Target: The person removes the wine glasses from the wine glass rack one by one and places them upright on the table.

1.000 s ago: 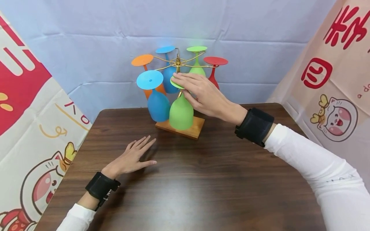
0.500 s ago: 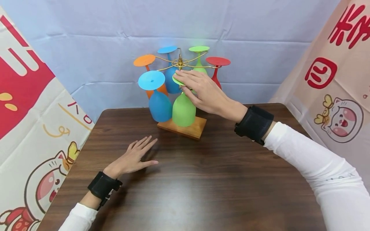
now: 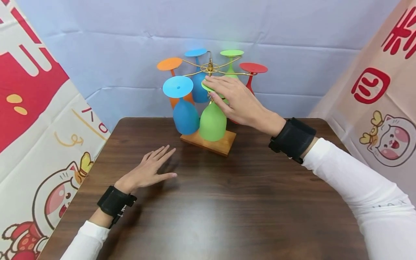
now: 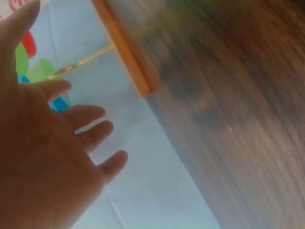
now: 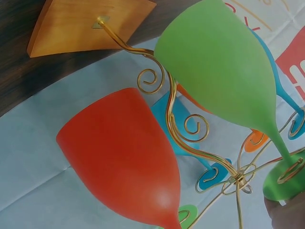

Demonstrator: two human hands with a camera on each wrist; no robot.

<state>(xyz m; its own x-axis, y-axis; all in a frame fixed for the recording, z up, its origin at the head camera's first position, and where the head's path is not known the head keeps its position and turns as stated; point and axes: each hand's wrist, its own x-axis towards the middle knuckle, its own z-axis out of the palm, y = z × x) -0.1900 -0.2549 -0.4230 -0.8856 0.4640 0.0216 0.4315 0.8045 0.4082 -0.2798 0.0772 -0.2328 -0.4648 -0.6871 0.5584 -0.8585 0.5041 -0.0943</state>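
At the back of the table a golden metal goblet rack on a wooden base carries several upside-down plastic goblets. My right hand holds the round foot of the front green goblet, fingers on top and thumb at its edge. In the right wrist view that green goblet hangs bowl-down, beside a red goblet. Left of it hangs a blue goblet. My left hand is spread low at the table's left, apart from the rack, holding nothing.
An orange goblet, a second blue goblet and a second green goblet hang at the rear. The brown wooden table ends just behind the rack, against a pale cloth backdrop. Printed cloths stand at both sides.
The front green goblet has shifted slightly right and back over the base, with my right hand still on its foot. My left hand keeps its pose. The head view has moved a little.
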